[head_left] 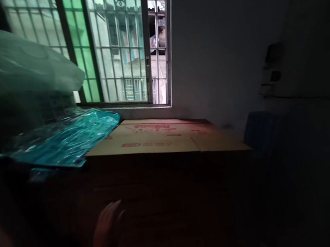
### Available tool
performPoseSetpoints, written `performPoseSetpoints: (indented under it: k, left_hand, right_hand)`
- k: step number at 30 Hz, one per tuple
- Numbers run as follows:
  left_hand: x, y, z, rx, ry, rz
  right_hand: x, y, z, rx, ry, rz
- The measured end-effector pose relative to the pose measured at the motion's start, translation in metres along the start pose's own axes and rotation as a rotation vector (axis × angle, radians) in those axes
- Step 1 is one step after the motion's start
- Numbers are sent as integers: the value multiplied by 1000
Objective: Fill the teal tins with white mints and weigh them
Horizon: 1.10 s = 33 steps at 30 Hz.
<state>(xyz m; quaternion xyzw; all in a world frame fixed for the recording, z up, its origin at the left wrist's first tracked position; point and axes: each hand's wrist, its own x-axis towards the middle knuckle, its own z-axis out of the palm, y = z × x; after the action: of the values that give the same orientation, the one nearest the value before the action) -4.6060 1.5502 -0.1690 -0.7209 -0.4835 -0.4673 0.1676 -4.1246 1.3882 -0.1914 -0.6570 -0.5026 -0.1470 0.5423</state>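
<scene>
My left hand [107, 223] reaches up from the bottom, left of centre, in dim light. Its fingers are stretched forward, a little apart, and nothing shows in them. Beyond it, a flattened cardboard sheet [161, 139] with red print lies on top of a dark stack. Whether the hand touches the front of that stack is too dark to tell. A crinkled teal plastic sheet [75, 139] lies left of the cardboard. My right hand is not visible.
A barred window [118, 42] stands behind the cardboard. Pale plastic wrapping [13, 60] bulges at the upper left. To the right are a dark blue object [262, 129] and a wall fitting with a cable [307, 95].
</scene>
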Motion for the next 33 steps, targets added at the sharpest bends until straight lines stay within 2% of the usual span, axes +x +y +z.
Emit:
performPoseSetpoints:
  k: [2, 4, 6, 8, 10, 14, 18, 23, 28, 33]
  left_hand:
    - [53, -7, 21, 84, 80, 107]
    - [107, -11, 35, 157, 112, 188]
    - [153, -16, 44, 194, 100, 227]
    - [185, -25, 54, 207, 61, 266]
    - [205, -37, 63, 196, -2, 326]
    - [216, -57, 76, 90, -136, 383]
    - [213, -64, 78, 23, -148, 425]
    - [218, -60, 72, -16, -141, 441]
    - [230, -49, 62, -25, -84, 427]
    - [235, -41, 60, -35, -38, 441]
  right_hand:
    - [49, 16, 40, -34, 13, -19]
    - [100, 23, 70, -86, 36, -84]
    - [150, 21, 93, -182, 70, -260]
    - [193, 14, 109, -270, 80, -375]
    - [225, 7, 121, -329, 38, -422]
    - [254, 15, 132, -322, -142, -386]
    - [258, 36, 131, -266, -274, -400]
    - [261, 38, 126, -197, -195, -441]
    - [270, 19, 122, -136, -122, -369]
    - [282, 3, 124, -106, -34, -327]
